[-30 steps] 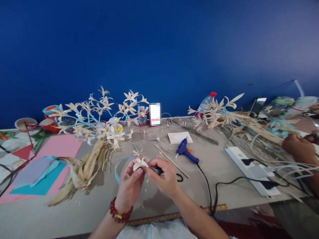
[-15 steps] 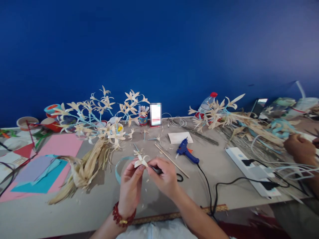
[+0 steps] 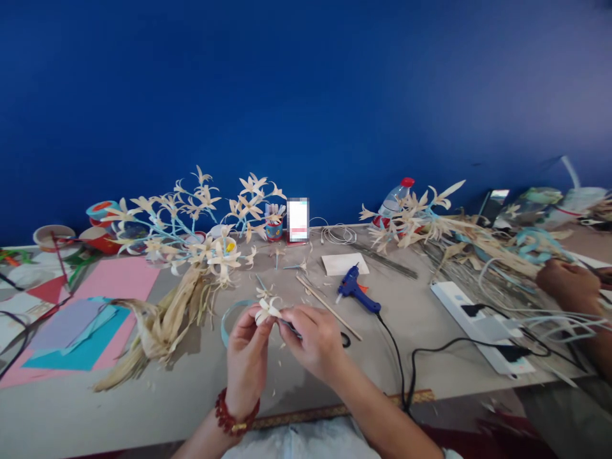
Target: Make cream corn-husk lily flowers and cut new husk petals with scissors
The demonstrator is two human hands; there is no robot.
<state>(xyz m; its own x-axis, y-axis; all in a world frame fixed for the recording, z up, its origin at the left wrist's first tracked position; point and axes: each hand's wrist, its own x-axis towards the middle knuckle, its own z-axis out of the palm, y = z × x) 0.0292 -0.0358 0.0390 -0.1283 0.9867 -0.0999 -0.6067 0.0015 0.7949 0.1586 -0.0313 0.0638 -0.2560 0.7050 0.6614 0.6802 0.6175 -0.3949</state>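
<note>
My left hand [image 3: 247, 357], with a red bead bracelet at the wrist, pinches a small cream husk flower [image 3: 266, 310] at its fingertips above the table. My right hand [image 3: 312, 341] is closed round a dark-handled tool, likely scissors [image 3: 297, 330], and its fingertips touch the flower's right side. A light blue ribbon loop [image 3: 228, 319] lies on the table just behind my left hand. A blue glue gun [image 3: 354, 292] lies to the right of my hands, its black cord running to the table's front edge.
Branches of husk flowers [image 3: 201, 223] and dried husks [image 3: 162, 325] lie at left beside pink and blue paper [image 3: 95, 319]. A white power strip [image 3: 478, 325], a bottle [image 3: 394, 201] and more flowers sit at right. Another person's hand [image 3: 567, 287] works at far right.
My hands have turned the flower slightly and shifted a little left. The other person's hand at right has moved slightly.
</note>
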